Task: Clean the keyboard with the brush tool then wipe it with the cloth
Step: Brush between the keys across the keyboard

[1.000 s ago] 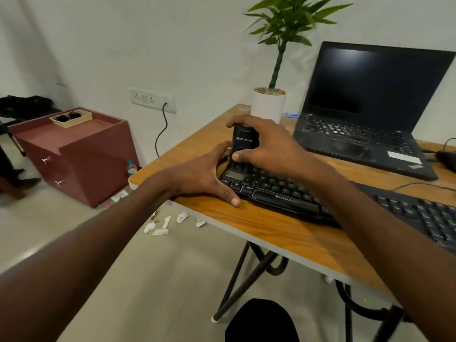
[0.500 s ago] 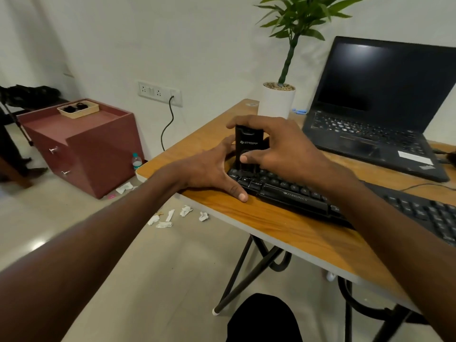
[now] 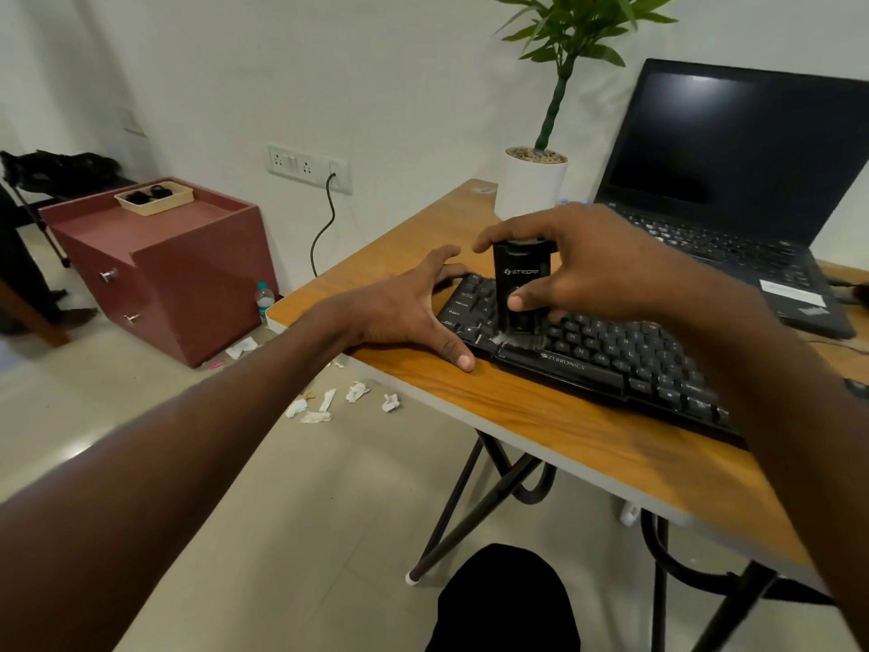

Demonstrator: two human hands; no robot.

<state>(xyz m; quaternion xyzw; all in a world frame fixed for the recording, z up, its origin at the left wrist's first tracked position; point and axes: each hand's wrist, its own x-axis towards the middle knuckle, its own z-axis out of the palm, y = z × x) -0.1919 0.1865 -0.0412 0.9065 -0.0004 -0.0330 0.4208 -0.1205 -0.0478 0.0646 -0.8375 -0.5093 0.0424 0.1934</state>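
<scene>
The wooden-topped desk with black metal legs [image 3: 555, 416] runs from centre frame to the right edge, where it is cut off. On it, upper right, stands the open black laptop [image 3: 733, 181], screen dark, its right side out of frame; the white sticker on its palm rest cannot be read. The maroon two-drawer cabinet [image 3: 178, 275] sits at left on the floor. The black full-size keyboard [image 3: 611, 360] lies across the desk's near edge at mid-right; my right forearm hides its right end. "ZEBRONICS" is legible on its front lip. The white-potted green plant [image 3: 531, 185] stands behind my hands, its top cropped.

My left hand [image 3: 404, 312] rests spread, fingers straight, thumb on the desk at the keyboard's left corner, fingertips at that end's far edge. My right hand [image 3: 592, 270] grips the black upright brush tool [image 3: 521, 284], thumb on its front, fingers over the top. Its pale bristles touch the lower-left keys. The white logo on it is too blurred to read fully. Crumpled white paper scraps [image 3: 329, 404] lie on the floor below.
</scene>
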